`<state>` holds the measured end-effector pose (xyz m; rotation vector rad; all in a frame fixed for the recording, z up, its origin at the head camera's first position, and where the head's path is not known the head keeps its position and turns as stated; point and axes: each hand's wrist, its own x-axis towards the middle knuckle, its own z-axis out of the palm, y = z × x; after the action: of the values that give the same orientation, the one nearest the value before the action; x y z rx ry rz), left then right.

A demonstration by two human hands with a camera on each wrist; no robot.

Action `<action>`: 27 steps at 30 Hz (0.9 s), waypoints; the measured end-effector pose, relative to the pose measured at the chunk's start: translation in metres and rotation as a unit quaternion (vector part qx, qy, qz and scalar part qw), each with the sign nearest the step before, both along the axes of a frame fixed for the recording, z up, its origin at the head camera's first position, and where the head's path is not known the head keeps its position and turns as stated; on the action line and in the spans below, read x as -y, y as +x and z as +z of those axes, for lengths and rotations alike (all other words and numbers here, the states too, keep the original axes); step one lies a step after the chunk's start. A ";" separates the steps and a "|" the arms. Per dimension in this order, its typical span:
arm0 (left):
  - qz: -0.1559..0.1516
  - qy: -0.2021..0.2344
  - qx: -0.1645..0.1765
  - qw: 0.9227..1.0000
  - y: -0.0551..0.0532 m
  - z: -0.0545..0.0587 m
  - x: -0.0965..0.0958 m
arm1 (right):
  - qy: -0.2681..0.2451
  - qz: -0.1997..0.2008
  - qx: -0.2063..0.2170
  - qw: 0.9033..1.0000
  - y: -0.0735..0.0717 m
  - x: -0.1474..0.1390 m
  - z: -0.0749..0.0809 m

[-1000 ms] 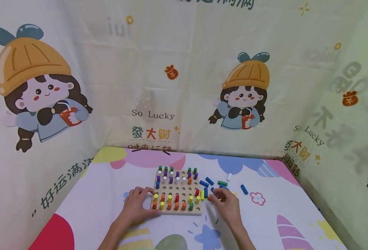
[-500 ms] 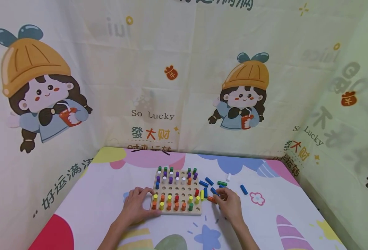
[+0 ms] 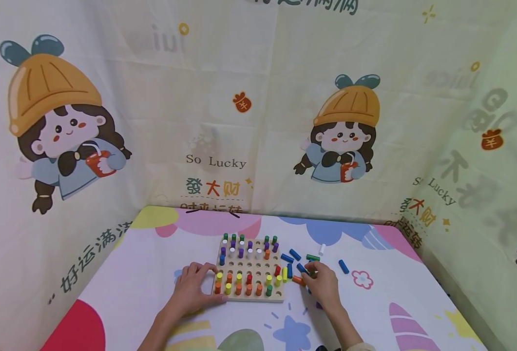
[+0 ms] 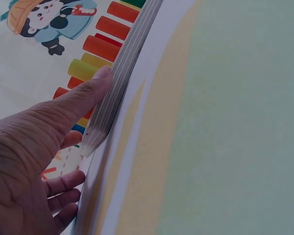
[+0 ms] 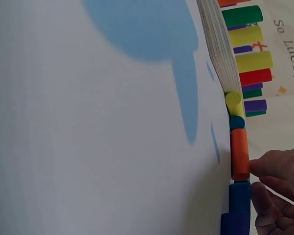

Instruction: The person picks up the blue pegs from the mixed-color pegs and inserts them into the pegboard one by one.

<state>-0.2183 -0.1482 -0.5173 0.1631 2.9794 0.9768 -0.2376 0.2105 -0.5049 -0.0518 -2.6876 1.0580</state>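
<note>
At its left front corner, my left hand (image 3: 192,285) grips a wooden pegboard (image 3: 258,299). The thumb (image 4: 100,81) lies along the board's front side, with the index finger by its left edge. Upright pegs in orange, yellow, red, green, purple, white and blue fill many of its holes. To the right of the board, my right hand (image 3: 323,285) reaches among loose pegs, its fingertips at the near end of a blue peg (image 3: 301,268). Whether they pinch it is hidden. An orange peg (image 5: 240,154) lies just in front of those fingers.
A yellow peg (image 3: 285,274) lies against the board's right side. Several blue pegs, a green peg (image 3: 313,257) and a white peg (image 3: 322,249) lie farther back. One blue peg (image 3: 343,266) lies apart at the right. Behind the table (image 3: 144,258) hangs a printed cloth (image 3: 267,122).
My right hand has left the orange peg, which now lies in view, and has shifted slightly right to the blue peg. The left hand stays on the board.
</note>
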 end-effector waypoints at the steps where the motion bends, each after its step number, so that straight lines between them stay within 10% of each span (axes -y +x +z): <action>1: 0.000 0.000 0.000 1.000 0.000 0.000 0.000 | 0.004 0.002 0.000 1.000 0.000 0.000 0.001; 27: -0.002 0.007 -0.001 1.000 0.002 0.002 -0.002 | 0.050 0.009 0.038 0.998 -0.012 0.000 0.007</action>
<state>-0.2167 -0.1464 -0.5156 0.1693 2.9743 0.9985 -0.2496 0.2109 -0.4979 -0.0502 -2.8112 0.9424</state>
